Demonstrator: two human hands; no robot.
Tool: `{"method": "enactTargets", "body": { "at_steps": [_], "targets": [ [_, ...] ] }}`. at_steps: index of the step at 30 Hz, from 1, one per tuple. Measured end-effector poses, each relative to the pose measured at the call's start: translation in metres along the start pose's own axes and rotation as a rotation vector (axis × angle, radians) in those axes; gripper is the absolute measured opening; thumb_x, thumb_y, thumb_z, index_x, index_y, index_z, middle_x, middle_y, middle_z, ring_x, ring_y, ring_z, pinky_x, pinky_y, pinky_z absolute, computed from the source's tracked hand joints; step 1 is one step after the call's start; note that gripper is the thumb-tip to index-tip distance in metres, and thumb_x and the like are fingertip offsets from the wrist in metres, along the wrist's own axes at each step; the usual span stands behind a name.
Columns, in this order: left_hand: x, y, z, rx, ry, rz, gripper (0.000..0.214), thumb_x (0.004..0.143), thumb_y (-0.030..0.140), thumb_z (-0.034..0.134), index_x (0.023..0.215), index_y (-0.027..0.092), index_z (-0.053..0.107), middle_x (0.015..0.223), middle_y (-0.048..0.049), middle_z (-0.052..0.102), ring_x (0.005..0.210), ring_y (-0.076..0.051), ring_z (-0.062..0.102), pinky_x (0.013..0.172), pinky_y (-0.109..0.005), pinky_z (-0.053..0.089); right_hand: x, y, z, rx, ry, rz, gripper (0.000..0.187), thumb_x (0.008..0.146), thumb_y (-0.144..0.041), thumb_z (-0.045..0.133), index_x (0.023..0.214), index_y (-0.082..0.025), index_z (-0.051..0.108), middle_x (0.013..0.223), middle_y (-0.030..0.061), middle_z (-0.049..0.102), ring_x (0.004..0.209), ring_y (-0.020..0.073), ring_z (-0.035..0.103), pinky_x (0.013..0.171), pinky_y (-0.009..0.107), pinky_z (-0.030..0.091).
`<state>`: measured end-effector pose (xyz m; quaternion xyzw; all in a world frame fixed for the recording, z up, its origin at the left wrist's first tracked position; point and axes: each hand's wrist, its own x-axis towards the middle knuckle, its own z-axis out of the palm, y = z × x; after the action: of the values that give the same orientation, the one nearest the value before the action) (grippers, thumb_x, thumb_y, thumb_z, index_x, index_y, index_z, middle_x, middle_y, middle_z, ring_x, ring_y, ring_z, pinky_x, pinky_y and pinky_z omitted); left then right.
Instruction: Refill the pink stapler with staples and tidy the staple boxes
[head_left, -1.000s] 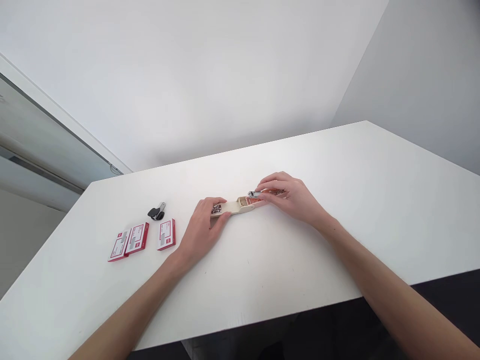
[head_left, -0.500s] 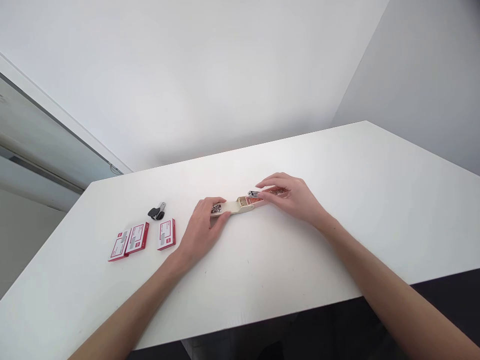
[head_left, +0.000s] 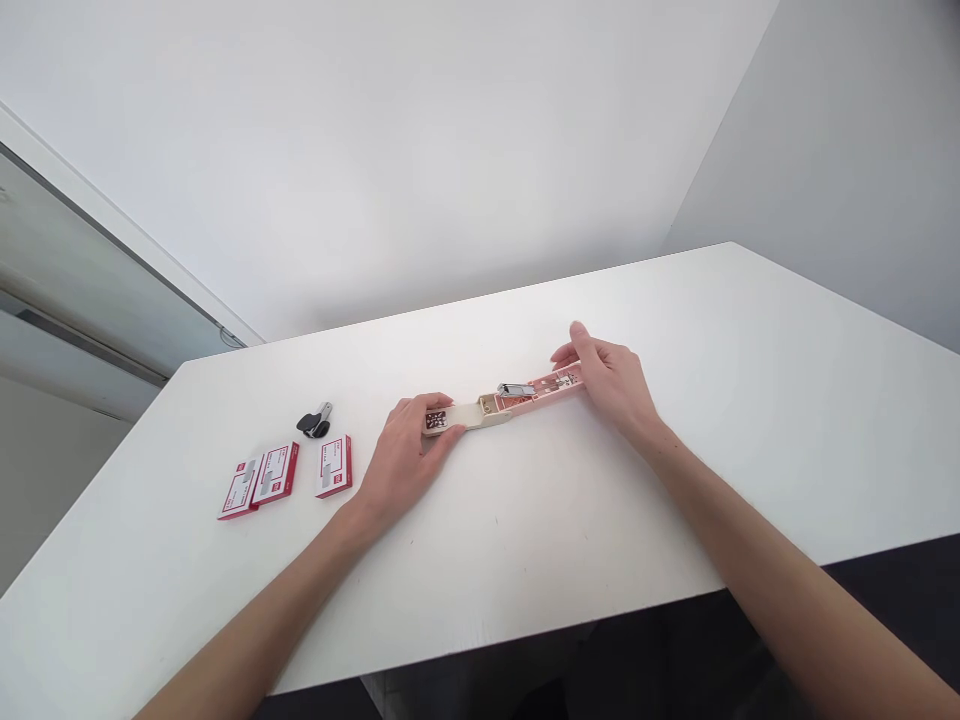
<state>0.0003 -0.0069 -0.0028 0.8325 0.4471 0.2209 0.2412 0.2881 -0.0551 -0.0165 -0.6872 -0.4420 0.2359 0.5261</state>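
Observation:
A stapler (head_left: 525, 404) lies folded out flat on the table, its cream base (head_left: 471, 413) to the left and its pink arm to the right. A silver metal piece (head_left: 516, 390) stands tilted up out of the pink arm, near the hinge. My left hand (head_left: 405, 443) is closed round the base's left end, thumb on the near side and fingers on the far side. My right hand (head_left: 611, 385) is at the pink arm's far end, fingers behind it and thumb raised off it. The palm hides the tip of the arm.
To the left, a black and silver staple remover (head_left: 313, 421) lies on the white table (head_left: 540, 540). In front of it are red and white boxes: a pair touching (head_left: 274, 473) and a separate one (head_left: 333, 466). A wall (head_left: 450, 150) rises behind the table.
My right hand has let go of the silver piece and slid right to the end of the pink arm, turning its thumb upward. The left hand has stayed on the base.

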Motion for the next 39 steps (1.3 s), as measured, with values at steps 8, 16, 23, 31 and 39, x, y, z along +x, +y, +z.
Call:
{"method": "enactTargets", "body": {
  "at_steps": [8,16,23,31,39],
  "targets": [
    [0.0,-0.002,0.0,-0.002,-0.018,0.023,0.03,0.098,0.045,0.066,0.124,0.03,0.063,0.126,-0.0036,0.072,0.114,-0.025,0.063,0.093,-0.041,0.054,-0.009,-0.021,-0.002,0.29,-0.234,0.004,0.055,0.091,-0.078,0.061,0.091,-0.025,0.074,0.103,0.0073,0.082,0.048,0.0105,0.046,0.049,0.032,0.039],
    [-0.001,-0.003,0.001,-0.008,-0.015,0.033,0.032,0.097,0.045,0.068,0.124,0.03,0.062,0.125,-0.0021,0.074,0.113,-0.024,0.063,0.092,-0.041,0.054,-0.011,-0.026,-0.004,0.465,-0.42,-0.108,0.049,0.088,-0.053,0.078,0.128,-0.026,0.069,0.132,0.0132,0.074,0.097,0.0258,0.072,0.064,0.037,0.055],
    [-0.001,-0.001,0.001,-0.015,-0.024,0.056,0.034,0.095,0.042,0.071,0.126,0.031,0.061,0.122,-0.0017,0.074,0.11,-0.024,0.065,0.091,-0.041,0.055,-0.016,-0.029,-0.001,0.4,-0.545,-0.132,0.035,0.092,-0.051,0.075,0.117,-0.028,0.078,0.13,0.0107,0.074,0.117,0.0313,0.07,0.075,0.041,0.061],
    [-0.001,-0.002,0.002,-0.029,-0.081,0.115,0.042,0.093,0.041,0.077,0.129,0.032,0.059,0.122,-0.0001,0.075,0.111,-0.023,0.067,0.093,-0.039,0.055,-0.019,-0.024,0.006,0.265,-0.63,-0.111,0.036,0.091,-0.054,0.076,0.117,-0.03,0.08,0.122,0.0076,0.077,0.09,0.0232,0.068,0.066,0.034,0.049],
    [-0.003,0.0,0.002,-0.035,-0.12,0.151,0.047,0.091,0.047,0.078,0.131,0.033,0.058,0.122,-0.001,0.075,0.113,-0.024,0.069,0.096,-0.043,0.056,-0.026,-0.031,0.007,0.141,-0.585,-0.11,0.036,0.084,-0.055,0.082,0.112,-0.033,0.084,0.071,-0.0011,0.057,0.066,0.015,0.041,0.058,0.03,0.033]
  ]
}}
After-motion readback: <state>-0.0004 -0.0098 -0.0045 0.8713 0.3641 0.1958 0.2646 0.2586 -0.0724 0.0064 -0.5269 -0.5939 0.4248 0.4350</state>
